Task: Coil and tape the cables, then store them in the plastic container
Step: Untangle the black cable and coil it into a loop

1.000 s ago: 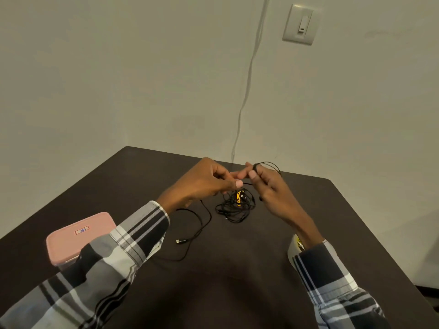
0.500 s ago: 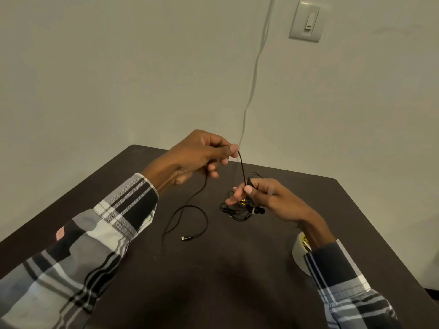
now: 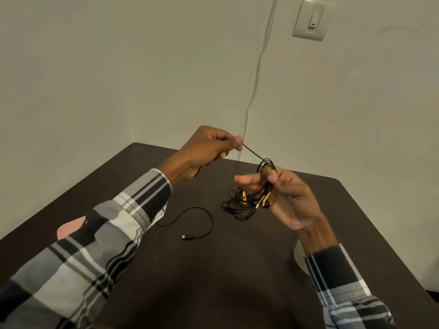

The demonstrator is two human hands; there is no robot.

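Observation:
My left hand [image 3: 204, 150] is raised above the dark table [image 3: 213, 269] and pinches a thin black cable [image 3: 253, 153] between thumb and fingertip. That cable runs taut down to my right hand [image 3: 282, 198], where it loops around the fingers; black and gold earbuds [image 3: 262, 202] hang against the palm. A tangle of black cables [image 3: 237, 205] with a yellow bit lies on the table just left of the right hand. The cable's free end with a small plug [image 3: 186, 237] curls on the table below my left wrist.
A pink plastic container [image 3: 71, 227] shows partly behind my left sleeve at the table's left. A pale tape roll [image 3: 299, 257] peeks out under my right wrist. A white wire [image 3: 257, 74] hangs down the wall below a light switch [image 3: 310, 20].
My right hand has turned palm up with the cable looped over its fingers. My left hand has lowered a little, pulling the cable taut at a slant. The view has shifted and the container reappears.

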